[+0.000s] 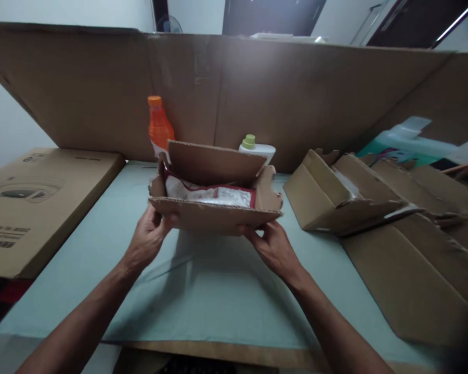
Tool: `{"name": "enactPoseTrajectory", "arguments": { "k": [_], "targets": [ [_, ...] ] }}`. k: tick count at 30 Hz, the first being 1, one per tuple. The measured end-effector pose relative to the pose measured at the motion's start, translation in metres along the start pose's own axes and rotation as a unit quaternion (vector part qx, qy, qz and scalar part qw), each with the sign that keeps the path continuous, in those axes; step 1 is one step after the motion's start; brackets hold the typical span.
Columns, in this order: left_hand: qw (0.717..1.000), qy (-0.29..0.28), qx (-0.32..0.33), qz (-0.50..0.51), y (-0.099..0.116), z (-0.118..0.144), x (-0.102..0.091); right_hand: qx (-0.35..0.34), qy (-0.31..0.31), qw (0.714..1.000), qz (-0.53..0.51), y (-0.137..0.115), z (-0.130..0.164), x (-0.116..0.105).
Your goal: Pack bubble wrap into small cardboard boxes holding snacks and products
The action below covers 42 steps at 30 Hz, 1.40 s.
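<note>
Cardboard box (214, 215) in both hands: left hand (148, 240) w/ grip closed on near-left corner, right hand (273, 246) w/ grip closed on near-right bottom edge. Box sits mid-surface, on pale green surface (203, 291). Flaps open, edges torn. Inside: red-white packet (210, 195), already lying flat. Top not yet closed. Behind box, just beside: orange bottle (159, 124), white bottle w/ green cap (255, 146). Right: flattened cartons (359, 197). Left: printed carton (35, 202).

Both hands, left hand (150, 238) and right hand (271, 248), grip an open cardboard box (214, 200) holding what looks like a red-and-white packet (214, 195).
</note>
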<state>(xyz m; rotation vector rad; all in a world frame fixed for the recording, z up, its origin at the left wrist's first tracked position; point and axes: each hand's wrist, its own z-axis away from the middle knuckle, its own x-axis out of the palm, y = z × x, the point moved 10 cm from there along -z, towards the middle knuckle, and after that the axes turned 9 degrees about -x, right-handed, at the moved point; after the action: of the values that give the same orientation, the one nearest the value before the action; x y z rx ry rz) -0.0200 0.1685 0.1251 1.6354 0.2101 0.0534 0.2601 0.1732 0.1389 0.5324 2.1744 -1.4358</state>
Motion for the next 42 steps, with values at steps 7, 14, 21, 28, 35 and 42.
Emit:
{"name": "enactPoseTrajectory", "arguments": {
  "k": [7, 14, 21, 28, 35, 42],
  "targets": [
    [0.997, 0.052, -0.048, -0.027, -0.020, 0.028, -0.030, -0.055, -0.020, 0.998, -0.015, -0.030, 0.011, 0.014],
    [0.996, -0.062, -0.049, 0.030, -0.018, 0.028, 0.059, 0.037, 0.034, 0.998, 0.048, 0.011, 0.061, -0.046],
    [0.926, -0.361, -0.032, 0.102, -0.022, 0.065, 0.262, 0.279, 0.190, 0.919, 0.204, 0.078, 0.240, -0.148],
    [0.902, -0.416, -0.036, 0.111, -0.018, 0.080, 0.379, 0.271, 0.338, 0.888, 0.156, 0.095, 0.323, -0.153],
    [0.908, -0.397, -0.121, 0.062, -0.077, 0.133, 0.400, 0.243, 0.384, 0.883, 0.116, 0.117, 0.328, -0.120],
    [0.897, -0.418, -0.128, 0.061, -0.084, 0.150, 0.418, 0.166, 0.368, 0.906, 0.128, 0.116, 0.303, -0.126]
  ]
}}
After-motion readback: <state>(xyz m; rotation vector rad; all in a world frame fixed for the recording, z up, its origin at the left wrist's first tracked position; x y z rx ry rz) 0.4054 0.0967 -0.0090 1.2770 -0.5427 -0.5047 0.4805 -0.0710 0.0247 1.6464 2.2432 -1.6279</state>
